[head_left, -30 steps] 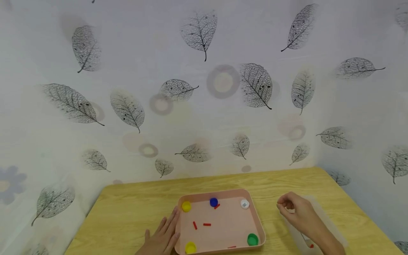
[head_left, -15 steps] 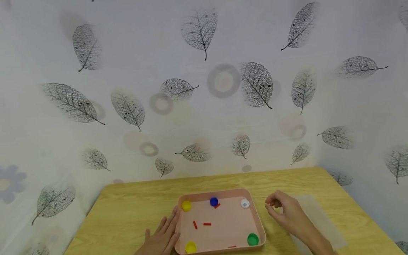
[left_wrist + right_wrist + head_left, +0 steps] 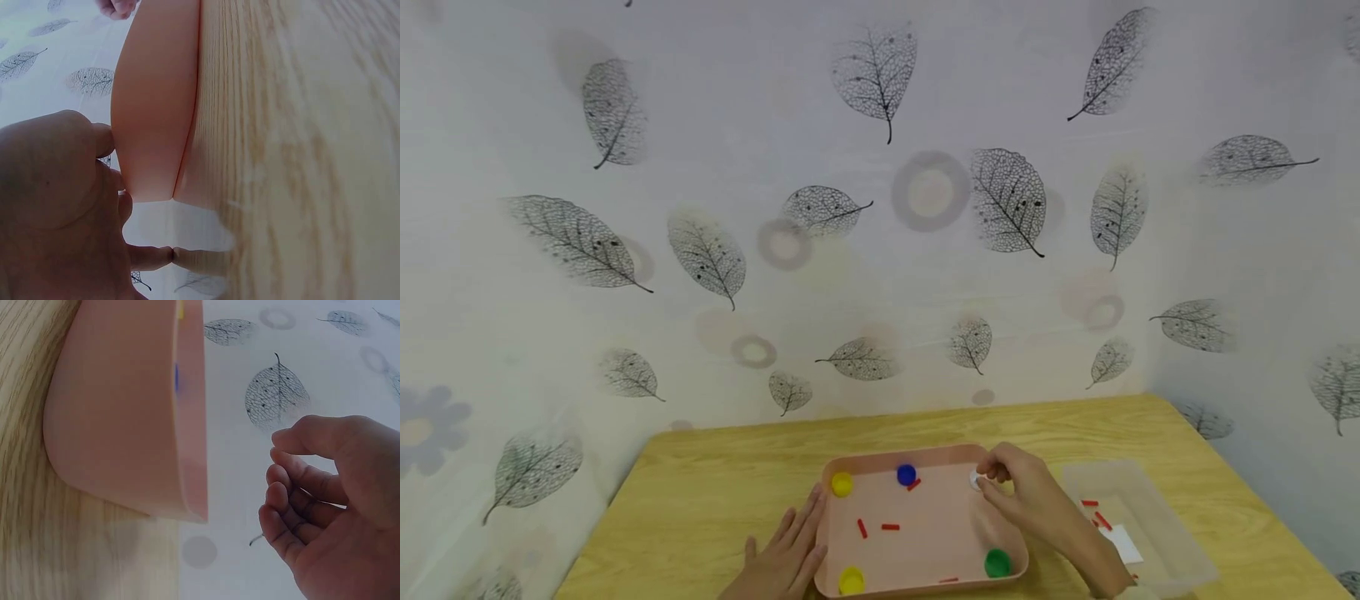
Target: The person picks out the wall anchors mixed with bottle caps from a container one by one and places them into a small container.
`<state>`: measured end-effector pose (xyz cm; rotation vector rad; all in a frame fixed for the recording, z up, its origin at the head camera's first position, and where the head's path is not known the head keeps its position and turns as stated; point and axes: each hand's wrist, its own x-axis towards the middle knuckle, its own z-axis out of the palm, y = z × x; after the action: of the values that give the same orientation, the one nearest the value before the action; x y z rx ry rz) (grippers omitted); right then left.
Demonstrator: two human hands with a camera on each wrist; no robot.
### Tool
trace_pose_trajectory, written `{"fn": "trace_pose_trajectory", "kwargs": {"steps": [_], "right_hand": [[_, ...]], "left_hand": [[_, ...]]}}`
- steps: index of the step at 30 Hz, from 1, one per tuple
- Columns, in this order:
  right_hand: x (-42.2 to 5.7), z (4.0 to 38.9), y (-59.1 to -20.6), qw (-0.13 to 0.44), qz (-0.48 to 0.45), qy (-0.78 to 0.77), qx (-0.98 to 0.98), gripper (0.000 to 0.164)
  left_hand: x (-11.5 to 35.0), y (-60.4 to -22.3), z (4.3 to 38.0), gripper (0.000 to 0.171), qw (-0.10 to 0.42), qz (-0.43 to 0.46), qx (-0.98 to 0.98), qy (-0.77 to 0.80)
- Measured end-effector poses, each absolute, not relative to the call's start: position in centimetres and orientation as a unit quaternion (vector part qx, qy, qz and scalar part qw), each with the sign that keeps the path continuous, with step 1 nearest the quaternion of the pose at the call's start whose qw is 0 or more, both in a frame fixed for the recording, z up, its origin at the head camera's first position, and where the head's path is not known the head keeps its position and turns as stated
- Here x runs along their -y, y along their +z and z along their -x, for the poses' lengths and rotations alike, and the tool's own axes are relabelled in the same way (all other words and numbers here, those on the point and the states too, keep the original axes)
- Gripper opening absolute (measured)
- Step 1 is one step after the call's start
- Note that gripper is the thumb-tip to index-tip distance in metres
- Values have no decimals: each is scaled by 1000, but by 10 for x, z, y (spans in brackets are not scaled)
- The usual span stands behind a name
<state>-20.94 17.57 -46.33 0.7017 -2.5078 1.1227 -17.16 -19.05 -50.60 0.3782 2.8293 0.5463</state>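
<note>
White cap (image 3: 974, 478) sits in the tray (image 3: 940, 537) near my right hand (image 3: 1018, 492), whose fingertips nearly meet; whether loaded, I cannot tell. If my straight-fingered left hand (image 3: 781, 550) leaves the tray, bumping may shift it.

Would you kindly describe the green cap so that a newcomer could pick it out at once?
On the wooden table sits a pink tray. In its near right corner, as the person sees it, is a small round green cap. Its colour sets it apart: the others are two yellow caps, a blue cap and a white one.
</note>
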Motion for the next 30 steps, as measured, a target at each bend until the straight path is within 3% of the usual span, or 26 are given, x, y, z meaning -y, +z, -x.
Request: {"fn": "trace_pose_trajectory", "kwargs": {"steps": [14,20,27,30], "right_hand": [[-145,229,-484,100,-261,416,866,14],[-134,245,-490,129,-296,381,866,10],[-120,255,-496,210,-314,299,876,13],[-116,256,-499,194,-309,298,882,11]], "left_hand": [[191,-507,171,65,88,-148,-967,187],[191,-507,171,64,93,-150,-966,191],[193,-506,171,64,96,-147,-967,186],[193,-506,171,65,99,-147,-967,184]]}}
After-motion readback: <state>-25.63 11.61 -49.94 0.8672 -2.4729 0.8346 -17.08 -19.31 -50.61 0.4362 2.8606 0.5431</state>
